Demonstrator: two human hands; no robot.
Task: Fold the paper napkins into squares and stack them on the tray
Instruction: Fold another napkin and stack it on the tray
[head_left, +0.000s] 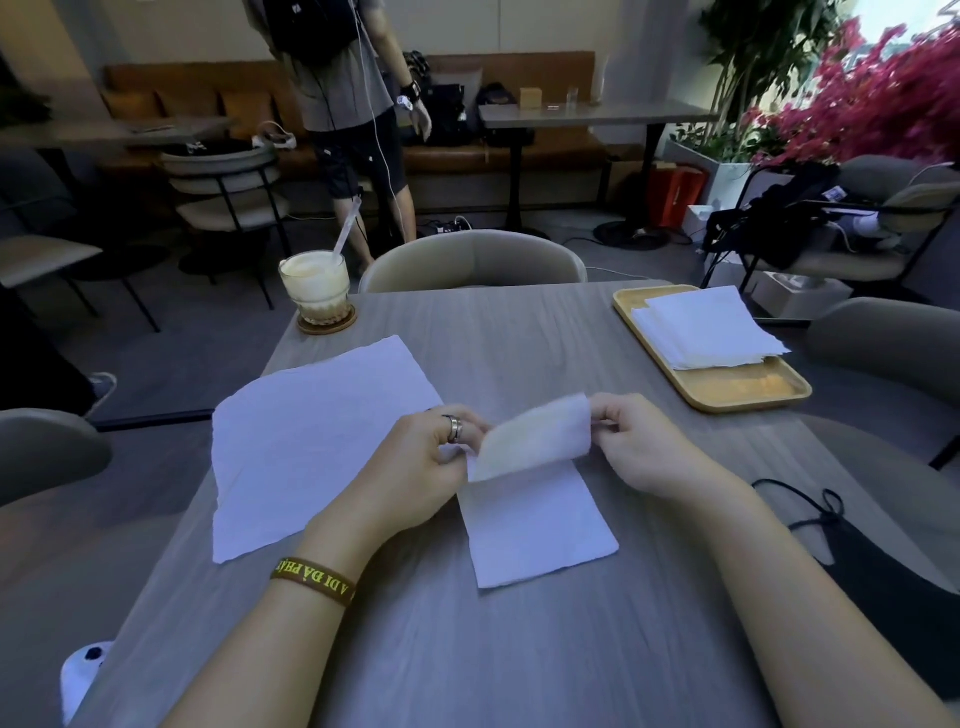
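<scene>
White tissue of the half-folded napkin (540, 499), lying on the worktop (519, 332), is pinched at its raised far edge by the left hand (415, 467) and right hand (639, 447), so uneven corners could skew the square.

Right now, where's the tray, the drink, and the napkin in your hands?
tray (748, 391), head view, on its bare wooden floor near the front rim.
drink (314, 283), head view, on the glass's side.
napkin being folded (540, 514), head view, on the flat half lying on the table.
</scene>
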